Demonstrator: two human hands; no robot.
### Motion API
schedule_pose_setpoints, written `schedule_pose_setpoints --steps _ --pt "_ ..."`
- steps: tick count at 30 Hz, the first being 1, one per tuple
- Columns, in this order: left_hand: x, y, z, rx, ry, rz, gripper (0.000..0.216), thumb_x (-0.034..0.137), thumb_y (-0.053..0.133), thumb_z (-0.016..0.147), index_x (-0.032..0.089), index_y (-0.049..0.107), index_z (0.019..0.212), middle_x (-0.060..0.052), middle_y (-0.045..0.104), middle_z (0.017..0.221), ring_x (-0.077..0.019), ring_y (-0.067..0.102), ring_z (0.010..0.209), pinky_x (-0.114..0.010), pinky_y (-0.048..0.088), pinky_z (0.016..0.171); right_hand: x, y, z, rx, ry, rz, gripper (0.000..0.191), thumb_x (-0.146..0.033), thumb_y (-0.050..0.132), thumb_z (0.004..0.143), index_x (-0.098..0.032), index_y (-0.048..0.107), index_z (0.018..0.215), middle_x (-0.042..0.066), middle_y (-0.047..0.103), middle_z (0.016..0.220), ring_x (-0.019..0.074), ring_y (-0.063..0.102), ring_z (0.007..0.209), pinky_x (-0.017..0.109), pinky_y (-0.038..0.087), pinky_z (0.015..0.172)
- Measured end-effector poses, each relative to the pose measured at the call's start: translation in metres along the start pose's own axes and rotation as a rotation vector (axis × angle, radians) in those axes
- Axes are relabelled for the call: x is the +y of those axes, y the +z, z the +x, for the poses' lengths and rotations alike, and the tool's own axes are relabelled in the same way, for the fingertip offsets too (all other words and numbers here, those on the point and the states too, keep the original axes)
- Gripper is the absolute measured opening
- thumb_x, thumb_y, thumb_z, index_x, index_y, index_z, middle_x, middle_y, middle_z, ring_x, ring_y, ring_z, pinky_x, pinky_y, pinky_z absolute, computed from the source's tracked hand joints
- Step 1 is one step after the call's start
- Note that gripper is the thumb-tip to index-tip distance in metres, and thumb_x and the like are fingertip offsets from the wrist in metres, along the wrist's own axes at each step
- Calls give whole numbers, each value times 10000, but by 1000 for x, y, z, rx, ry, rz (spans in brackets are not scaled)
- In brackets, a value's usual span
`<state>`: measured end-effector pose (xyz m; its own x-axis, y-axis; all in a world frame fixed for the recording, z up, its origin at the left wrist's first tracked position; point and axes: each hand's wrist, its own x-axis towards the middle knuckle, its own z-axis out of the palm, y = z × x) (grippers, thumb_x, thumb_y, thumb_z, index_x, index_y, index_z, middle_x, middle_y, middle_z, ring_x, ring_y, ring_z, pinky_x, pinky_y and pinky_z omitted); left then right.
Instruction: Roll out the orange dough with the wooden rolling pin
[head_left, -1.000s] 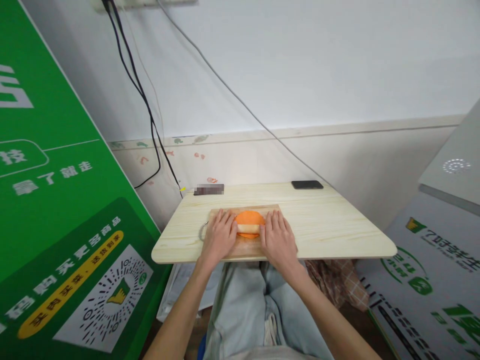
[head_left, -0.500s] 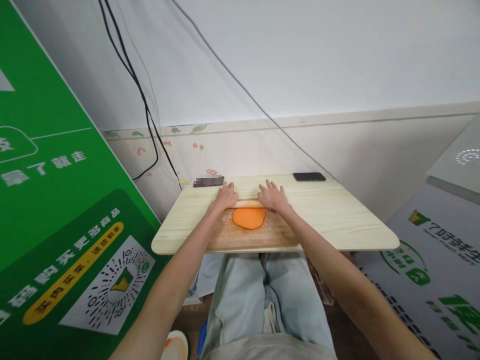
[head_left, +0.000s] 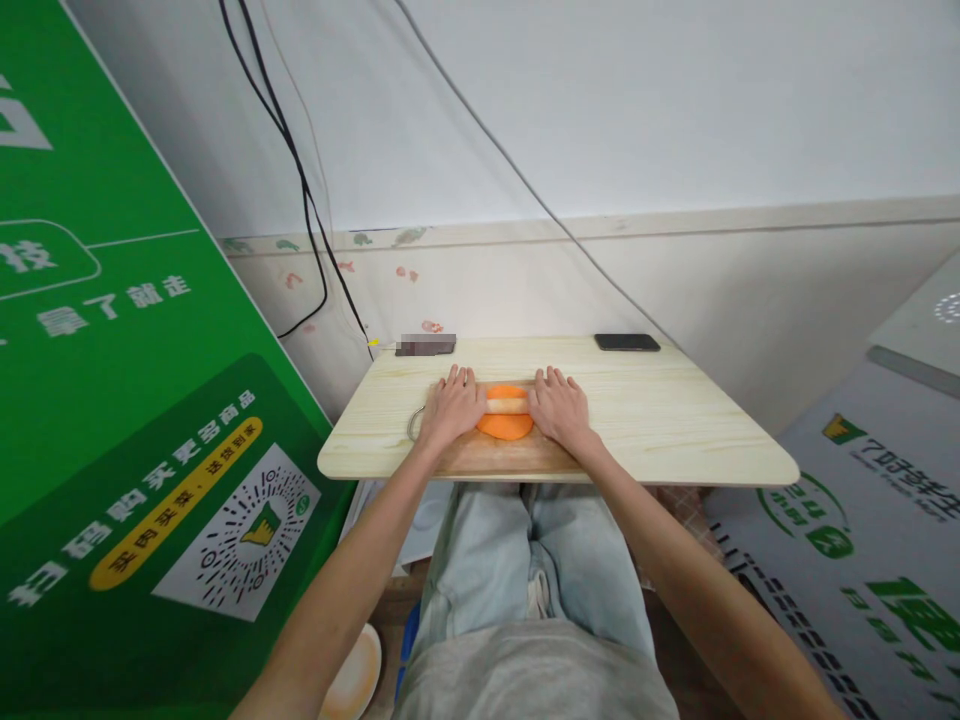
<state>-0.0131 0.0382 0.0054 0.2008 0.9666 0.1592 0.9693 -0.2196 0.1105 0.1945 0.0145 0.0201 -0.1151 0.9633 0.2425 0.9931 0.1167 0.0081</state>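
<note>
A flat round of orange dough (head_left: pixel 505 425) lies on a wooden board (head_left: pixel 495 460) set on a pale wooden table (head_left: pixel 675 430). Across the dough lies a pale wooden rolling pin (head_left: pixel 508 405). My left hand (head_left: pixel 452 409) presses flat on the pin's left end, fingers stretched out. My right hand (head_left: pixel 560 407) presses flat on the right end in the same way. Both palms hide the ends of the pin.
A black phone (head_left: pixel 627 342) lies at the table's far right corner, and a dark flat object (head_left: pixel 425 345) at the far left. Black cables (head_left: pixel 300 190) hang down the wall. A green printed board (head_left: pixel 112 400) leans at the left. My knees (head_left: pixel 525 560) are under the table.
The hands pushed the pin to the dough's far edge, then drew it back over the dough's middle. The camera view shifted slightly.
</note>
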Motion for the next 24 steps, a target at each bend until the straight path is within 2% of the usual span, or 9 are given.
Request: schedule_pose_setpoints --steps 3,8,13,17,24 --pt "2 0 -13 29 26 15 662 275 275 1111 -45 439 1668 -280 473 1744 -364 325 1712 -520 324 1357 -2 3 -11 56 1 11 666 -246 255 1110 88 485 1638 299 603 1630 343 547 1536 431 378 1270" --pt "4 3 -37 94 34 0 635 275 270 1123 -6 487 1650 -246 544 1704 -333 351 1704 -479 314 1367 -5 4 -36 140 -37 2 679 -257 207 1126 121 532 1588 318 592 1630 365 520 1559 438 385 1272" --pt "7 4 -64 157 53 -34 607 301 273 1143 60 542 1629 -187 577 1695 -318 373 1696 -490 315 1378 -9 8 -60 178 -19 26 655 -271 256 1129 45 530 1632 270 566 1678 349 483 1611 464 347 1314" --pt "8 9 -78 217 58 -78 589 307 293 1152 110 535 1652 -142 578 1704 -316 417 1674 -519 344 1368 -9 17 -74 279 -40 53 642 -267 278 1133 34 505 1653 266 595 1652 350 492 1608 496 367 1302" --pt "5 21 -97 331 100 -96 592 327 334 1161 108 500 1685 -145 560 1718 -313 416 1676 -520 375 1360 -11 24 -99 413 -80 90 585 -239 395 1114 -13 541 1633 244 653 1602 341 556 1552 485 408 1265"
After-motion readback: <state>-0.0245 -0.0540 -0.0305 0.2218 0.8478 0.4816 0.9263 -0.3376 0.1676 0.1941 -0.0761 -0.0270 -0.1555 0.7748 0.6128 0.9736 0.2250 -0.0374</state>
